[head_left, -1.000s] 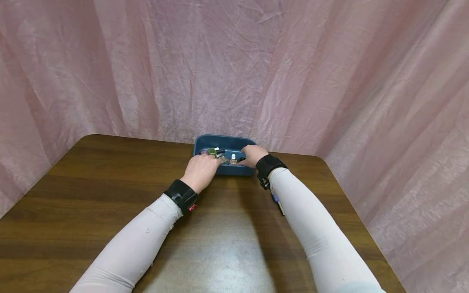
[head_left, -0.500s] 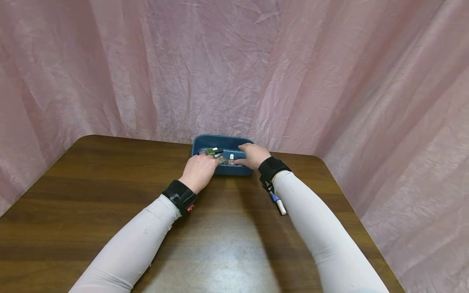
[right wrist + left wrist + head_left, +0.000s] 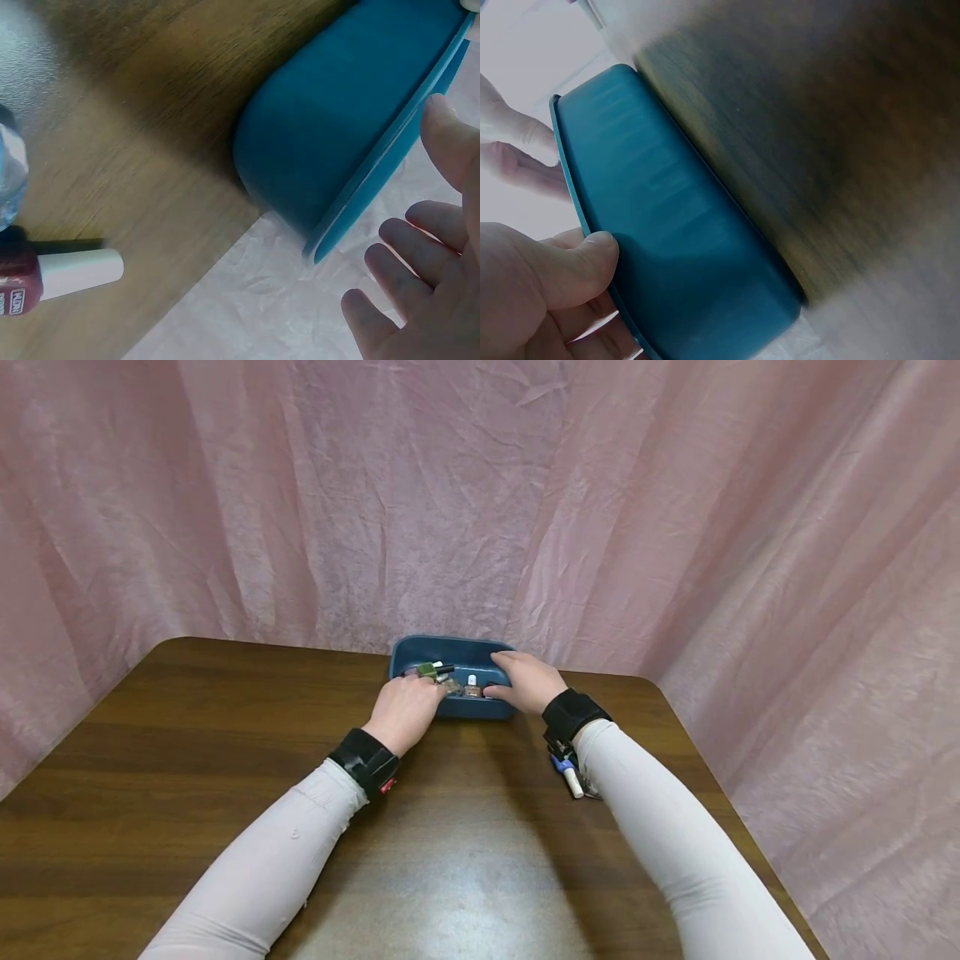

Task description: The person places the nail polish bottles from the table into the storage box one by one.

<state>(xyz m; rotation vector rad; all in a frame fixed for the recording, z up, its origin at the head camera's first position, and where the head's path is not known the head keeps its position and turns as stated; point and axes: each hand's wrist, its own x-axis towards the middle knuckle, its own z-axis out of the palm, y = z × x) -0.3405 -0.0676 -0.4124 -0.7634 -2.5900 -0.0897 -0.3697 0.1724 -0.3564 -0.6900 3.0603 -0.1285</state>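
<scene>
A blue plastic bin (image 3: 472, 709) stands at the back of the table, with several small nail polish bottles inside. One is a green bottle (image 3: 427, 670) with a black cap; another is a clear bottle (image 3: 472, 688) with a white cap. My left hand (image 3: 405, 712) grips the bin's near rim, its thumb (image 3: 592, 262) pressed on the outer wall and its fingers reaching inside. Over the bin's right end, my right hand (image 3: 532, 683) holds nothing, its fingers spread in the right wrist view and its thumb (image 3: 442, 135) close to the rim.
A dark red nail polish bottle (image 3: 19, 281) with a white cap lies on the wooden table (image 3: 480, 860). Beside it is a clear object (image 3: 9, 176). A blue item with a white cap (image 3: 573, 783) lies near my right wrist. A pink curtain (image 3: 450, 510) hangs behind.
My right hand has drawn slightly right and its fingers have spread, away from a dark item in the bin. More of the white-capped item by my wrist shows. My left hand stays at the rim.
</scene>
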